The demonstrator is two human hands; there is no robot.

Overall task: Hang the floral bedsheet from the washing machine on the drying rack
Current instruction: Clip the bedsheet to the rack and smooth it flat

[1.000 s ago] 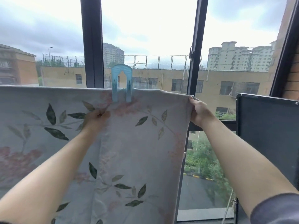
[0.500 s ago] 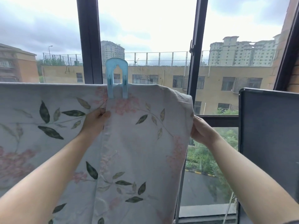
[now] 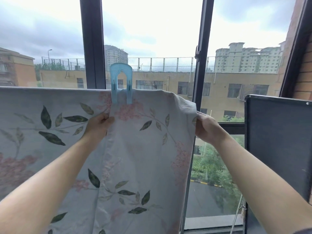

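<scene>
The sheet [image 3: 148, 149] hangs below the clip [image 3: 121, 83]. My left hand [image 3: 98, 127] pinches a fold just under the clip, and my right hand [image 3: 207, 129] grips the edge far right of it, I think to stretch the cloth flat.

Single head view, wide-angle, facing forward at close bedsheet [image 3: 148, 149], window frame [image 3: 92, 43] behind.

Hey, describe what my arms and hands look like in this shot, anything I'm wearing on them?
Both forearms are bare, and no gloves, watch or bracelet show on the left hand or the right hand. The only clothing in view is the edge of a dark grey-blue sleeve high on the right arm, at the bottom right corner. The left arm is uncovered as far as the picture shows it.
</scene>
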